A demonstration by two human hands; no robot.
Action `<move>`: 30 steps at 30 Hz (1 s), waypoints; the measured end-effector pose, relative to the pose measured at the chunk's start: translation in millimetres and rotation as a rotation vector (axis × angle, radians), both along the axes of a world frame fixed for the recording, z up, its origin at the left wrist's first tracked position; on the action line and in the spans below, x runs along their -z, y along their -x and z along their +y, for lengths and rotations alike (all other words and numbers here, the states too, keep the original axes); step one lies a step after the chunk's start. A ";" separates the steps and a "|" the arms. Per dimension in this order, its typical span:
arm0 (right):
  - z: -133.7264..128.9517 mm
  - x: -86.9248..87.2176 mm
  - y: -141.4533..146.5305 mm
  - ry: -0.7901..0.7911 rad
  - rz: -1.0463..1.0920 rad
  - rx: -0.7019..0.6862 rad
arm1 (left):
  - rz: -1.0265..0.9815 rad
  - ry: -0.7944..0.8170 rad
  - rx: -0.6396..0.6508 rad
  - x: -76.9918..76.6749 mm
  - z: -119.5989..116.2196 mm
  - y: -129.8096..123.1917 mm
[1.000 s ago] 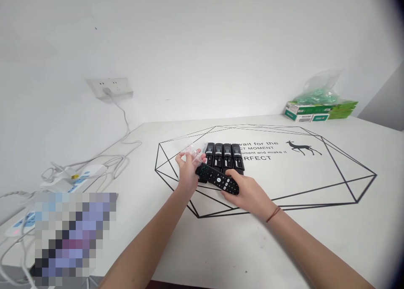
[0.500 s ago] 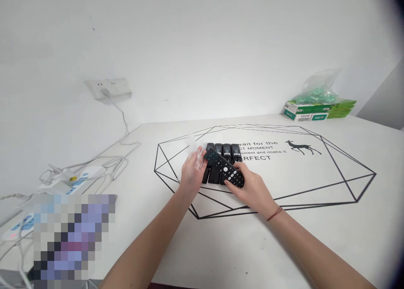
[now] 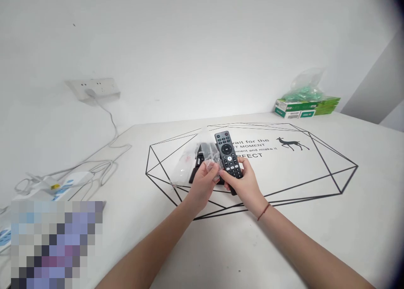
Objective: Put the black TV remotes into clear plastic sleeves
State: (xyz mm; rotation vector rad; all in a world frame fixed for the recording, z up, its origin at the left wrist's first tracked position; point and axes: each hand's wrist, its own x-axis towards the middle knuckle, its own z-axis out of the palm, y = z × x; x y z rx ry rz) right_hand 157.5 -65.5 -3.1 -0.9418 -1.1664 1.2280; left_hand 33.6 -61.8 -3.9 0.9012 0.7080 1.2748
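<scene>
A black remote control (image 3: pixel 227 152) stands tilted upright, its buttons facing me, with my right hand (image 3: pixel 245 180) closed round its lower end. My left hand (image 3: pixel 205 181) pinches a clear plastic bag (image 3: pixel 184 160), which spreads out to the left and upward. The two hands are close together, near the remote's lower left side. Behind the bag and my hands, several dark remotes (image 3: pixel 199 157) lie on the white table (image 3: pixel 299 230), mostly hidden.
Green and white boxes (image 3: pixel 295 108) with a plastic bag (image 3: pixel 304 87) on top stand at the back right. At the left are a wall socket (image 3: pixel 101 88), loose cables, a power strip (image 3: pixel 67 188) and a pixelated patch (image 3: pixel 59 242).
The remote has turned from slanting to nearly upright. The plastic bag, crumpled before, now spreads wide in front of the lying remotes. My left hand has moved right, and the view has shifted slightly.
</scene>
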 end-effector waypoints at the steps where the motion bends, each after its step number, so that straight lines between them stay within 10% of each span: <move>1: 0.9 0.1 -1.5 0.006 -0.009 0.009 | 0.007 -0.010 -0.022 -0.7 0.6 1.2; 22: 5.8 -5.0 -12.8 -0.046 -0.047 0.023 | 0.190 -0.012 -0.304 -8.2 6.2 11.2; 30: -0.8 -5.9 -16.9 -0.133 -0.466 -0.045 | 0.045 -0.043 -0.538 -13.0 21.7 34.7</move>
